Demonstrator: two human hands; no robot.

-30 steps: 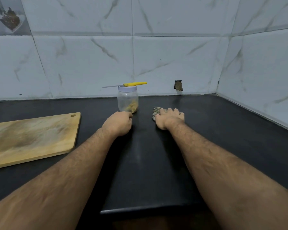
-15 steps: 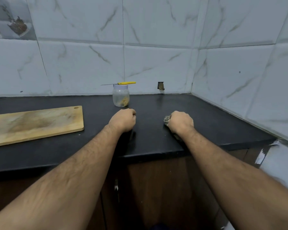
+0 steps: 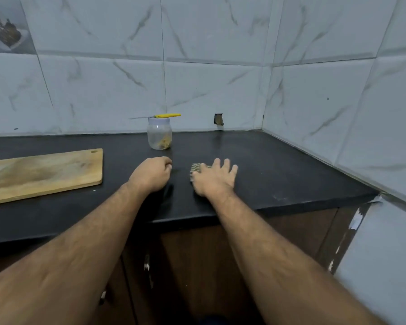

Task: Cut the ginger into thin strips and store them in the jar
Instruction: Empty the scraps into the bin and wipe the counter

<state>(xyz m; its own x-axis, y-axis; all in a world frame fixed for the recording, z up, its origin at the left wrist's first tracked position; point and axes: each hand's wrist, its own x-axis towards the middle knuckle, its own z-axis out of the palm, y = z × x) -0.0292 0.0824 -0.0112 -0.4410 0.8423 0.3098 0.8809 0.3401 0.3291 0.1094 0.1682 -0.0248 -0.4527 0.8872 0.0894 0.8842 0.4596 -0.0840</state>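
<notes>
Nearest the camera, two bare forearms reached out over the dark surface (image 3: 279, 174). The left hand (image 3: 151, 173) rested on it with its fingers curled into a loose fist; nothing could be seen held in it. The right hand (image 3: 215, 179) lay flat, its fingers (image 3: 225, 164) spread straight over a small striped cloth (image 3: 195, 168), pressing it to the surface rather than gripping it.

Off to the left, well apart from both hands, lay the wooden cutting board (image 3: 42, 173), bare of any ginger. Farther back, near the tiled wall (image 3: 197, 66), stood the clear jar (image 3: 159, 136) with its pale lid on and yellowish strips, likely the ginger, settled at its bottom. The yellow-handled knife (image 3: 161, 116) lay flat across the lid, blade pointing left.

Judged from this layout, the cutting and storing looked finished, and the step in hand was wiping down the surface. The next move probably called for sweeping the cloth across the dark surface while keeping clear of the jar, since a knock could tip the balanced knife off the lid.
</notes>
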